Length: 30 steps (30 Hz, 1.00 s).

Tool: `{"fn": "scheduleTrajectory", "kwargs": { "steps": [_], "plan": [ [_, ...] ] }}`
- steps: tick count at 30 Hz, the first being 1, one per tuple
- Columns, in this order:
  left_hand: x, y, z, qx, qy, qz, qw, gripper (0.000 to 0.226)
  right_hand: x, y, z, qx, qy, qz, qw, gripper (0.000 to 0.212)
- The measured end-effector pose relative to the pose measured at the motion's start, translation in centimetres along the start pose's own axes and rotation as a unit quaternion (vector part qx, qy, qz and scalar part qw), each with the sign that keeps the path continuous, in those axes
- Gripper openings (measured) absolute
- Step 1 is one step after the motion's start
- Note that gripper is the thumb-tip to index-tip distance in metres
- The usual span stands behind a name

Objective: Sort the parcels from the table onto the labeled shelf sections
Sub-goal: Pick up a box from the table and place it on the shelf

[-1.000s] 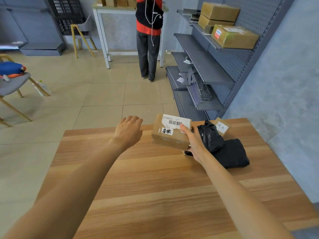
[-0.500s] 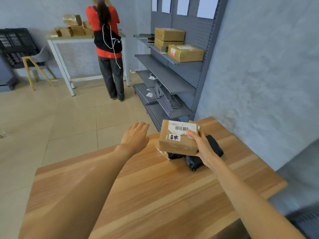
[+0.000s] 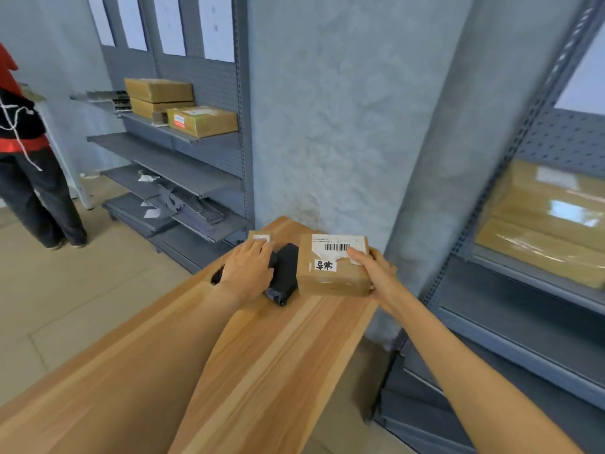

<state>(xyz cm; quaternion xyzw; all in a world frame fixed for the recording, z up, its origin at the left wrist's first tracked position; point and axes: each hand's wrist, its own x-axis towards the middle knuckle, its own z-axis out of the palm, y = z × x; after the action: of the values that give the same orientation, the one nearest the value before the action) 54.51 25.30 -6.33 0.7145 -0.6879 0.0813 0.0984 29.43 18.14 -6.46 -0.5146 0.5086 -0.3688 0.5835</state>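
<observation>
My right hand grips a small cardboard parcel with a barcode label by its right side, held over the far right edge of the wooden table. My left hand lies flat on black bagged parcels at the table's far end, fingers reaching a small brown box with a white label behind them. Whether it grips anything I cannot tell. A grey shelf stands close on the right, holding blurred cardboard boxes.
A second grey shelf unit stands at the left rear with three cardboard boxes on an upper level and paper sheets above. A person in red and black stands on the tiled floor at far left. A grey wall pillar rises behind the table.
The view has swung right, bringing the near right shelf into sight. My left hand dropped from the air onto the black parcels. The right hand carried the box rightward.
</observation>
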Motion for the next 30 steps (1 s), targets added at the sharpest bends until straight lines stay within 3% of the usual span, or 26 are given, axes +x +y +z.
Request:
{"fn": "scheduleTrajectory", "kwargs": {
  "steps": [8, 14, 30],
  "plan": [
    [5.3, 11.6, -3.8, -0.035, 0.051, 0.148, 0.987, 0.054, -7.5, -4.4, -11.8, 0.008, 0.131, -0.025, 0.991, 0.023],
    [8.6, 20.5, -7.9, -0.073, 0.102, 0.225, 0.966, 0.055, -12.5, -8.0, -20.2, 0.015, 0.215, -0.039, 0.976, 0.041],
    [10.3, 46.1, -14.7, -0.127, 0.152, 0.362, 0.911, 0.037, -25.9, -9.8, -42.5, 0.064, 0.372, -0.043, 0.925, 0.044]
  ]
}}
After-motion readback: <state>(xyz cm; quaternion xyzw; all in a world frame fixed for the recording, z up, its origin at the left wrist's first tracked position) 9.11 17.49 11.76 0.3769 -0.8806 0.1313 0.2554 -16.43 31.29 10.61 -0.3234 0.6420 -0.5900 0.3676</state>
